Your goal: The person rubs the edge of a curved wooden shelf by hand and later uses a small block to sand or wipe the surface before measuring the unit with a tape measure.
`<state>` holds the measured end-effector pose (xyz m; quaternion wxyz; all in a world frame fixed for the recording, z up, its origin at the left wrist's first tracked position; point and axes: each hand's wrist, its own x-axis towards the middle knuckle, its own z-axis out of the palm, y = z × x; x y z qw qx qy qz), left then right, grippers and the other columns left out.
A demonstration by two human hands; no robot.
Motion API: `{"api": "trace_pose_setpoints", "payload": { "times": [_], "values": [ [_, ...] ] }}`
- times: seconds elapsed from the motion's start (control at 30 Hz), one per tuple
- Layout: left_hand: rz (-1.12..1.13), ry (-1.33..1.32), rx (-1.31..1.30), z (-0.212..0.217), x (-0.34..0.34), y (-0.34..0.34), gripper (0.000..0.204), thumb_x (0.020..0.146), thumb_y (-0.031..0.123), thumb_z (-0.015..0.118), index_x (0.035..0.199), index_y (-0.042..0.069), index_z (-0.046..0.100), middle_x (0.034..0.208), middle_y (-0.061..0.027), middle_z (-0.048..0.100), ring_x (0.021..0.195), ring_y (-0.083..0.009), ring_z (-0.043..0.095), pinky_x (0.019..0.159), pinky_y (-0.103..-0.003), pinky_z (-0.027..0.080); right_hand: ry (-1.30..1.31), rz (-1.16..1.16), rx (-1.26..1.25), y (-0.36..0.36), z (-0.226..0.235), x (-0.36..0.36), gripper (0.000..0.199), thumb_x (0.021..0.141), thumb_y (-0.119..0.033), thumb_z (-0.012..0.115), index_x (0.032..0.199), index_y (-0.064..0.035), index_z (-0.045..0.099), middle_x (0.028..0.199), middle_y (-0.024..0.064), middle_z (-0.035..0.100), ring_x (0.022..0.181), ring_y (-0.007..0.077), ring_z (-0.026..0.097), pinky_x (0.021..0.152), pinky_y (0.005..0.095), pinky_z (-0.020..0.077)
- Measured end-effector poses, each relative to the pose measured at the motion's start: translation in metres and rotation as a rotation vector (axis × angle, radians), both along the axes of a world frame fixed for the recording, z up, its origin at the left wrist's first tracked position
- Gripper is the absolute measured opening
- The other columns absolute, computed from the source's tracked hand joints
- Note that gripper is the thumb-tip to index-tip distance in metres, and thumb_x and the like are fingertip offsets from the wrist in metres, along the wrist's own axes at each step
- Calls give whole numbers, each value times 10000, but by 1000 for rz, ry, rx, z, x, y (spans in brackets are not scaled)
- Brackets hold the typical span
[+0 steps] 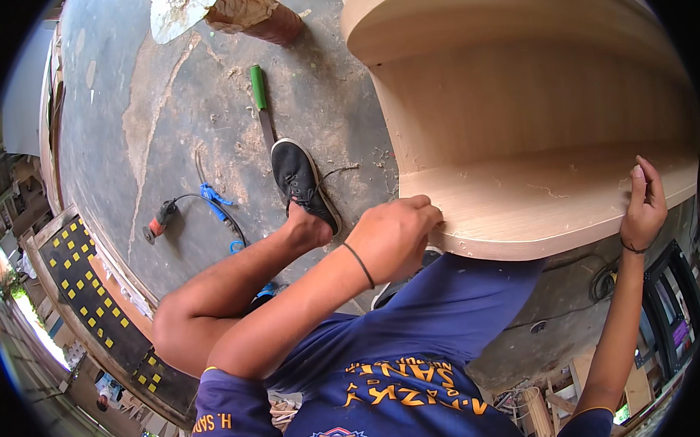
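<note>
A large curved piece of pale wooden furniture (533,124) with a rounded shelf board (537,210) stands in front of me. My left hand (390,239) is a closed fist pressed against the left end of the shelf's front edge; whatever it may hold is hidden inside the fingers. A dark band circles that wrist. My right hand (645,206) grips the right end of the same board, fingers curled over its top. My bent left leg and black shoe (304,181) rest on the floor beside the piece.
On the dusty concrete floor lie a green-handled chisel (260,93), a small power tool (161,219) with a black cable and blue cord (216,201), and wood shavings. A cut log (235,9) sits at the top. Cables (603,282) lie on the floor at lower right.
</note>
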<state>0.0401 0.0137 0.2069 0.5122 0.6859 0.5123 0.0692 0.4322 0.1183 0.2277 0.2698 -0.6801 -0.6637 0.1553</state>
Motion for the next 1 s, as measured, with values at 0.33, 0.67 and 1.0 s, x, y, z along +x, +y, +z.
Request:
{"api": "trace_pose_setpoints", "payload": {
  "times": [0.33, 0.67, 1.0],
  "values": [
    [28, -50, 87, 46, 33, 7, 247, 700, -13, 556, 937, 31, 611, 838, -145, 583, 795, -358, 606, 686, -425, 506, 20, -5, 21, 2, 1, -6, 205, 910, -169, 606, 1047, -27, 661, 833, -16, 605, 702, 43, 495, 632, 186, 407],
    [572, -553, -642, -14, -12, -15, 118, 929, 93, 532, 997, 6, 488, 838, -20, 563, 794, -79, 554, 669, -244, 446, 51, 27, 88, 3, 3, -13, 177, 892, -137, 627, 1027, -29, 667, 743, -44, 569, 617, 20, 439, 552, 178, 355],
    [407, -208, 69, 28, 40, -26, 144, 789, 4, 586, 928, 43, 589, 920, -106, 626, 705, -233, 646, 598, -312, 501, 42, 34, 102, 4, 1, -11, 171, 890, -136, 631, 1012, -22, 667, 739, -49, 565, 617, 18, 434, 545, 173, 341]
  ]
}}
